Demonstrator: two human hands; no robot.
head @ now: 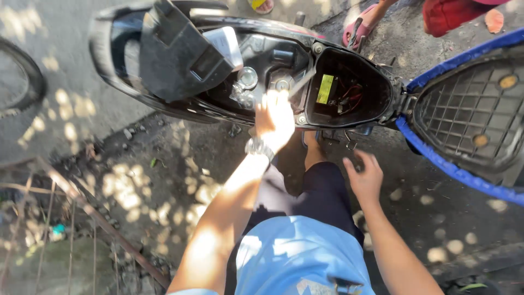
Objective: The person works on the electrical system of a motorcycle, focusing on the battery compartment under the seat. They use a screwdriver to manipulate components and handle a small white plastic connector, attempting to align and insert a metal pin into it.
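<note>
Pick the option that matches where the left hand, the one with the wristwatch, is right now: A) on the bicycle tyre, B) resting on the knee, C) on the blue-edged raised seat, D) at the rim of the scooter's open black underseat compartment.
D: the left hand reaches the rim of the open black underseat compartment.

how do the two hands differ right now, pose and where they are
The left hand reaches up onto the scooter's open body, in bright sun beside the battery compartment; the right hand hangs lower in shade, touching nothing. The left wrist wears a watch; the right wrist is bare. Whether the left hand grips anything cannot be told; the right is open. Both are bare.
</note>
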